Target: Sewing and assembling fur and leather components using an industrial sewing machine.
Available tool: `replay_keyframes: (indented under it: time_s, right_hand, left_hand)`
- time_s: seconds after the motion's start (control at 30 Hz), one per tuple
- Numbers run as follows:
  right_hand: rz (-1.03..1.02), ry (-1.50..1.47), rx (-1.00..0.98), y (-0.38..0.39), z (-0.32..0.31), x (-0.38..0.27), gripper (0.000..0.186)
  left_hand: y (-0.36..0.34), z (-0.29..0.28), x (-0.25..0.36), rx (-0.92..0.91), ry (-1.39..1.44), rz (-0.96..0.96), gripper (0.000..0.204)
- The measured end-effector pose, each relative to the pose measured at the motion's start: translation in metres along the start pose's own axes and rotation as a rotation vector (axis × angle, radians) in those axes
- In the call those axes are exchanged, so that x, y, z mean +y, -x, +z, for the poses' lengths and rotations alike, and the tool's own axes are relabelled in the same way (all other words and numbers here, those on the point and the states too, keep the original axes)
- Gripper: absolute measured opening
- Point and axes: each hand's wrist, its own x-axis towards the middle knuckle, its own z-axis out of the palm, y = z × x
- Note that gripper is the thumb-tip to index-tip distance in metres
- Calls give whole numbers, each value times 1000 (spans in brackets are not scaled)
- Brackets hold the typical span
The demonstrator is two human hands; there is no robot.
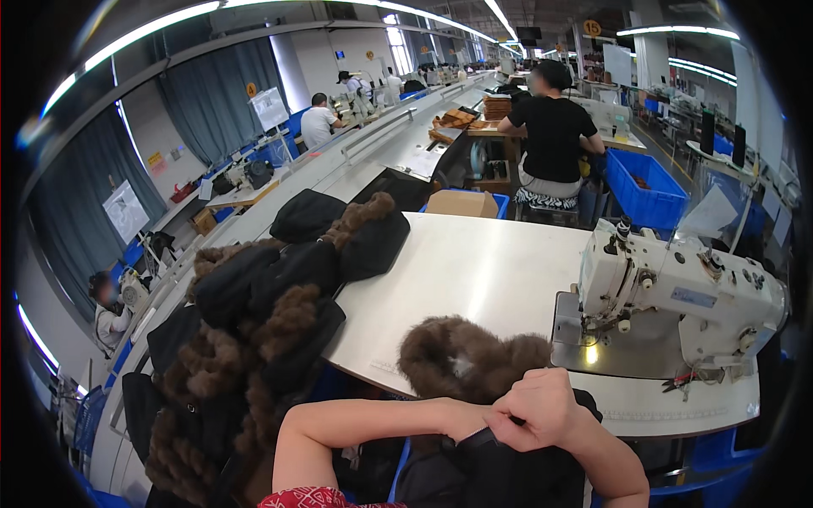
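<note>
Right hand (538, 408) curls into a fist over black fabric (517, 470) by brown fur (495, 368), hold unclear; left hand (468, 416), fingers hidden, cannot tell

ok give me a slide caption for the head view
Hands on black cloth, brown fur just beyond, fur-trimmed pile at left, sewing machine at right.

Left wall (152, 123) — grey-blue curtains (224, 97) | overhead — white strip lights (151, 33) | right: pale pillar (650, 63)

Left of the machine (686, 292), the right hand (538, 411) curls tight, partly hiding the left hand (468, 418); the left elbow (296, 426) bends.
</note>
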Motion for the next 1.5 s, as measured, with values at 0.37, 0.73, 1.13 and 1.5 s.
replay_keyframes:
  time_s: [0.37, 0.73, 1.13, 1.5]
  right_hand:
    - [227, -120, -182, 1, -4, 6, 30]
    - [-51, 134, -186, 2, 4, 9, 30]
    - [144, 114, -55, 10, -7, -1, 12]
    - [819, 180, 6, 79, -24, 6, 35]
  left_hand:
    - [58, -6, 47, 258, -43, -215, 36]
    - [73, -12, 23, 434, -67, -184, 32]
    - [86, -11, 4, 629, -121, -156, 28]
    - [61, 24, -25, 596, -36, -196, 25]
